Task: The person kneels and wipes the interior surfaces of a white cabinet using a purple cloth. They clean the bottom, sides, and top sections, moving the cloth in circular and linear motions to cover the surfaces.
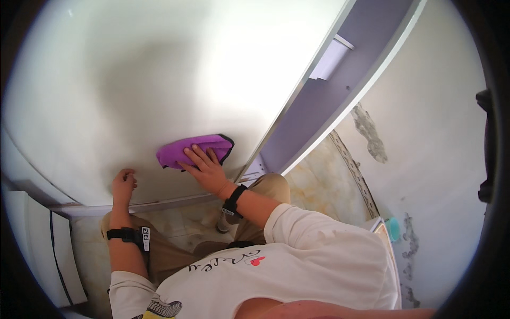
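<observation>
My right hand lies spread over a folded purple cloth with dark edging, pressing it against a large white door panel. The thumb and fingertips rest on the cloth; whether they grip it or only press is hard to tell. To its left, my left hand is raised close to the lower part of the same panel, its fingers curled loosely and no object visible in them. Both wrists wear black straps.
Right of the panel stands an open cabinet section with a lilac inside. Beyond it is a wall with peeling patches. A white drawer unit stands at lower left. A teal cup-like object is at lower right, above marbled floor tiles.
</observation>
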The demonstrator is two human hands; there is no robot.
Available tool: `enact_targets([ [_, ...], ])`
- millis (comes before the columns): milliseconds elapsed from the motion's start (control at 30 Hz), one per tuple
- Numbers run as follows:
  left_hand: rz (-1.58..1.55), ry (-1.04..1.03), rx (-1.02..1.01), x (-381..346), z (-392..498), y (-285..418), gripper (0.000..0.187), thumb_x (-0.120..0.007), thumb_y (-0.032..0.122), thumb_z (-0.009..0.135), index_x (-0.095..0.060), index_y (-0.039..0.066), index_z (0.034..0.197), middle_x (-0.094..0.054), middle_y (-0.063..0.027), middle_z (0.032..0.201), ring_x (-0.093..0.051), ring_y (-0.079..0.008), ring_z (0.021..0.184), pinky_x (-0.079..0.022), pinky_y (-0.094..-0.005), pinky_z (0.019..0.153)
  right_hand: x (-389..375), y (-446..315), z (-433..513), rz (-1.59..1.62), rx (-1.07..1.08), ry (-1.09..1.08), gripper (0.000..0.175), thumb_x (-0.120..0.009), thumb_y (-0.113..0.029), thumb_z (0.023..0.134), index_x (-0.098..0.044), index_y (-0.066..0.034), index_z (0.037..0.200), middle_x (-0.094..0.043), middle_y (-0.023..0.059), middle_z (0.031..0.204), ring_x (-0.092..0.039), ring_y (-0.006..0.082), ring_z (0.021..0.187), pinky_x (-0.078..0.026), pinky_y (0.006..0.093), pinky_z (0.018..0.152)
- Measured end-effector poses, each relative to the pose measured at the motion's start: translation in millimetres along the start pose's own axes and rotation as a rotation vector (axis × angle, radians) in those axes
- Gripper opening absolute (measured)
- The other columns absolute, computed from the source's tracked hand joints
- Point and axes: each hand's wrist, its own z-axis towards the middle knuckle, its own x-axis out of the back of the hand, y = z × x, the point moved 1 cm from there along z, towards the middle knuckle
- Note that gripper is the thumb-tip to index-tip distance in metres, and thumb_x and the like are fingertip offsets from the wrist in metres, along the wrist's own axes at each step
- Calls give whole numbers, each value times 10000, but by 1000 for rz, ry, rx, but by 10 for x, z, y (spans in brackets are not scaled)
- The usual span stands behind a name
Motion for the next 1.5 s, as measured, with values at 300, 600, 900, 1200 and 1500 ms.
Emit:
enact_targets([
  [300, 27, 5, -29, 16, 69, -64, 155, -515, 92, 893, -628, 19, 969, -604, -72, 699, -584, -131, 589, -475, -269, 520, 433, 386, -192, -61, -276, 35, 471, -576, -65, 819, -568, -127, 1286, -373, 198, 1470, -377, 337, 1362, -316, 520, 1075],
  [600, 49, -5, -74, 11, 118, -134, 129, -510, 116, 921, -606, 38, 955, -576, -55, 680, -555, -116, 558, -432, -251, 476, 1538, 1217, 928, -191, -297, 488, 604, -649, -131, 825, -430, 17, 1368, -292, 359, 1431, -313, 507, 1330, -271, 528, 1101],
  [900, 36, 22, -45, -4, 106, -142, 125, -519, 102, 916, -610, 27, 957, -577, -53, 697, -557, -115, 578, -450, -257, 502, 1948, 1351, 1726, -103, -347, 733, 660, -629, -206, 876, -337, 4, 1429, -159, 349, 1485, -211, 498, 1373, -241, 510, 1115],
  [1200, 54, 50, -46, 35, 24, -53, 151, -537, 125, 906, -624, 22, 974, -590, -57, 699, -565, -122, 575, -461, -265, 525, 1090, 685, 1703, -105, -223, 682, 635, -660, -184, 831, -427, -69, 1411, -205, 297, 1488, -208, 525, 1360, -212, 593, 1091],
  [1500, 32, 57, -36, 56, 6, -25, 164, -512, 113, 901, -624, 19, 974, -589, -55, 708, -554, -118, 582, -460, -260, 533, 63, 109, 897, -10, -43, 372, 549, -596, -66, 805, -567, -265, 1316, -343, 80, 1490, -324, 332, 1379, -286, 580, 1044],
])
